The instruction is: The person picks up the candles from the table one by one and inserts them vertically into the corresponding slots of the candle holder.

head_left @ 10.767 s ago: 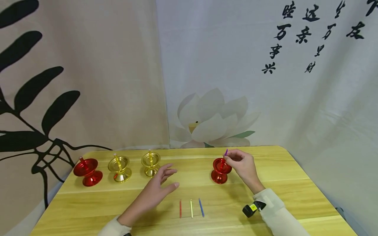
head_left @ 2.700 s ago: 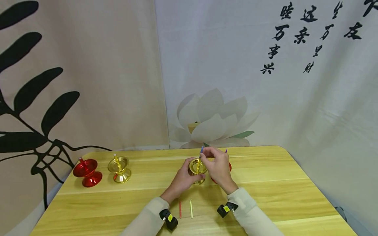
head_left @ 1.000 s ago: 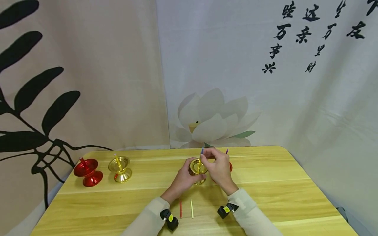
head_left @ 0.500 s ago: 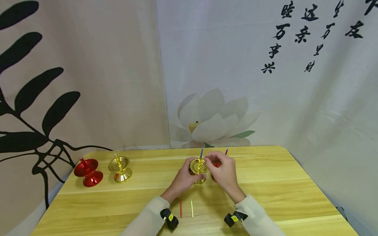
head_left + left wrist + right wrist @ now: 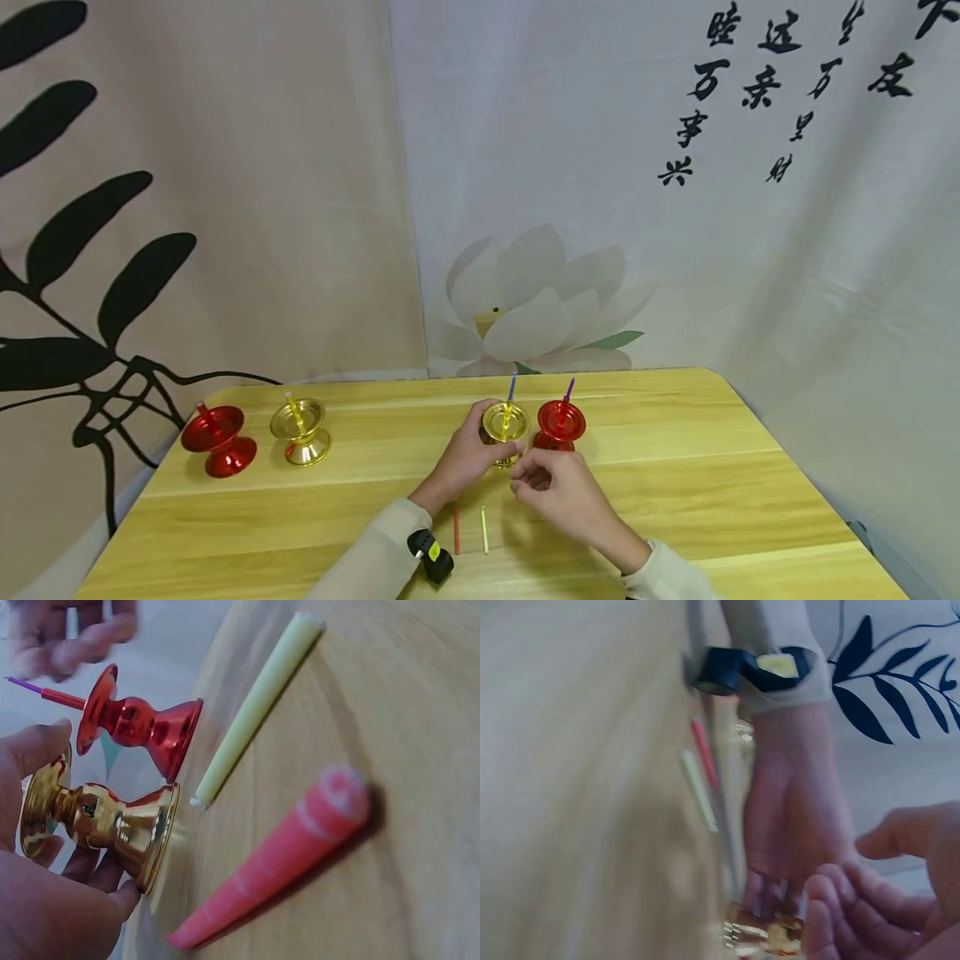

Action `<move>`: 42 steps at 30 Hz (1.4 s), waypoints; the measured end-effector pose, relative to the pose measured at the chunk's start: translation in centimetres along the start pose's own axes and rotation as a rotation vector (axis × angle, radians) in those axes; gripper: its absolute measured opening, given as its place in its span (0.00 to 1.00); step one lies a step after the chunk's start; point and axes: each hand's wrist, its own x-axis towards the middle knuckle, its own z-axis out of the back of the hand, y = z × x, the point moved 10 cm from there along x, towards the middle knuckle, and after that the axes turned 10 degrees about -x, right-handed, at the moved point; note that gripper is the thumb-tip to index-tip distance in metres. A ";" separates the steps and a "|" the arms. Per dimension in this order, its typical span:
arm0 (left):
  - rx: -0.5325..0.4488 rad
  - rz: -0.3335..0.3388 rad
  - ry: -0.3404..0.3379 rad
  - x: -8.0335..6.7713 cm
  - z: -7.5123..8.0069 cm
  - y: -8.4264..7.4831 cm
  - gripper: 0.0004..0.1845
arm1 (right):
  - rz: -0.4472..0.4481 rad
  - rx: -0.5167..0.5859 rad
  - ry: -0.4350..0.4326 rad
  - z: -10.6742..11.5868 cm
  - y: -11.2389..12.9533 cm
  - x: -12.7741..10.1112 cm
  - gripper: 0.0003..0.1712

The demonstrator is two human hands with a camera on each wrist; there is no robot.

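Observation:
My left hand (image 5: 467,458) grips a gold candle holder (image 5: 505,425) around its side, thumb in front; in the left wrist view its base is at the tabletop. A thin blue candle (image 5: 512,387) stands upright in that holder. To its right is a red candle holder (image 5: 561,419) bearing a purple candle (image 5: 569,389). My right hand (image 5: 562,493) hovers in front of the red holder, fingers loosely curled with nothing between them. On the table nearer me lie a red candle (image 5: 274,855) and a pale yellow candle (image 5: 259,709), side by side.
At the table's back left stand another red candle holder (image 5: 219,442) and another gold candle holder (image 5: 302,429), each with its own upright tube. The wooden table (image 5: 712,500) ends at a printed curtain (image 5: 637,208) behind.
The gold holder came right from the left group, beside the red one. The blue candle went from the table into it. My right hand just let go of that candle and drew back toward me.

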 end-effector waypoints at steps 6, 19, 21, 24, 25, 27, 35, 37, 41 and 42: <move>-0.007 0.009 -0.008 0.0 0.0 -0.2 0.40 | -0.019 -0.040 0.162 -3.0 -0.6 -0.5 0.05; 0.038 0.038 -0.005 -0.5 0.9 -0.4 0.45 | -0.034 -0.109 0.254 -6.7 -0.6 -0.1 0.13; 0.059 0.051 -0.010 -0.8 1.6 -0.6 0.45 | -0.040 -0.126 0.259 -6.8 -0.6 0.0 0.14; 0.090 0.060 -0.021 -1.3 2.9 -0.9 0.45 | -0.052 -0.138 0.271 -7.0 -0.7 0.0 0.17; 0.094 0.070 -0.030 -1.6 3.4 -1.1 0.45 | -0.056 -0.140 0.274 -7.1 -0.8 0.0 0.18; 0.096 0.077 -0.047 -2.2 4.5 -1.5 0.43 | -0.065 -0.139 0.283 -7.2 -0.9 0.0 0.19; 0.108 0.103 -0.090 -6.3 9.6 -3.8 0.42 | -0.083 -0.166 0.288 -7.5 -1.1 0.1 0.21; 0.115 0.113 -0.102 -7.5 10.9 -4.4 0.42 | -0.078 -0.176 0.289 -7.5 -1.0 0.1 0.21; 0.123 0.127 -0.126 -9.9 13.1 -5.2 0.43 | -0.044 -0.215 0.285 -7.5 -0.8 0.1 0.21; 0.129 0.129 -0.135 -10.4 13.6 -5.3 0.43 | -0.037 -0.225 0.284 -7.5 -0.7 0.1 0.21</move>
